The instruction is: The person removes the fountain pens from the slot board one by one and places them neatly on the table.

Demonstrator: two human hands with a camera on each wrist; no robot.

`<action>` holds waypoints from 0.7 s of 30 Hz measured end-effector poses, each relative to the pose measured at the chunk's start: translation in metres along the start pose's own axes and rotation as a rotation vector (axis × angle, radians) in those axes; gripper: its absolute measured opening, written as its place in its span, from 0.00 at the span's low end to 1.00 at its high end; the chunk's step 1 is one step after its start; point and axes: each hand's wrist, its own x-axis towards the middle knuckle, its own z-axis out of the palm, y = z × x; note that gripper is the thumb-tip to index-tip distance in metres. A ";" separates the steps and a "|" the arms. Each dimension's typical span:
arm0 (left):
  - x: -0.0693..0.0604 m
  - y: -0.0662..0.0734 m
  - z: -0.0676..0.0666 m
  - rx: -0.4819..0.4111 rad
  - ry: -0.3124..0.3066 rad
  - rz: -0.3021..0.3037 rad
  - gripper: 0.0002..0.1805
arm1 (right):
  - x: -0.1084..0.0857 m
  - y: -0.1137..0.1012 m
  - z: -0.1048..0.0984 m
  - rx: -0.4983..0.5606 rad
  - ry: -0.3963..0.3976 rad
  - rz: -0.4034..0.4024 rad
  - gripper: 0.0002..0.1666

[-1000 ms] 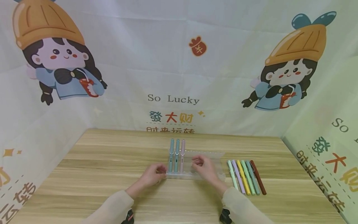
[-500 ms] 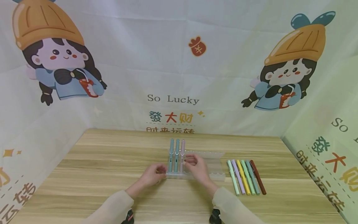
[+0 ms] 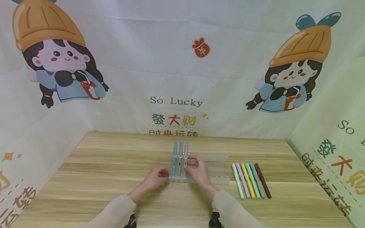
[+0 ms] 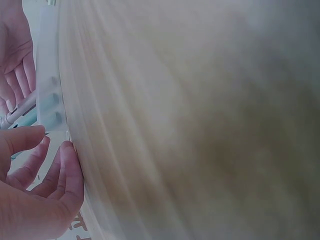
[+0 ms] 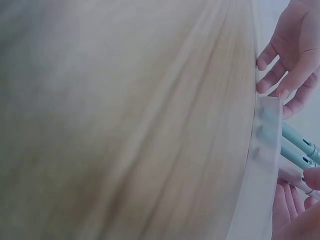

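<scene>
A clear plastic pen rack [image 3: 219,166] lies in mid-table. Two teal pens [image 3: 174,161] and a pink pen [image 3: 186,150] stand side by side at its left end. My left hand [image 3: 156,178] holds the rack's near left corner, thumb and curled fingers close together there in the left wrist view. Inside the rack's span, my right hand [image 3: 199,171] pinches the pink pen at its middle. In the right wrist view the thumb [image 5: 312,177] lies on one side of this pen and the fingers [image 5: 286,202] on the other, partly hidden.
Right of the rack lies a row of several capped pens, among them a yellow pen [image 3: 248,181] and a dark red pen [image 3: 263,181]. The wooden table [image 3: 114,158] meets a printed cloth backdrop [image 3: 128,79] at the back and sides.
My right hand has moved left across the rack, from a spot apart from the pens to the pink pen. My left hand stays at the rack's corner.
</scene>
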 end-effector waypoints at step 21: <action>0.000 0.000 0.000 -0.014 0.000 -0.021 0.07 | 0.000 -0.012 -0.001 -0.019 0.069 -0.066 0.21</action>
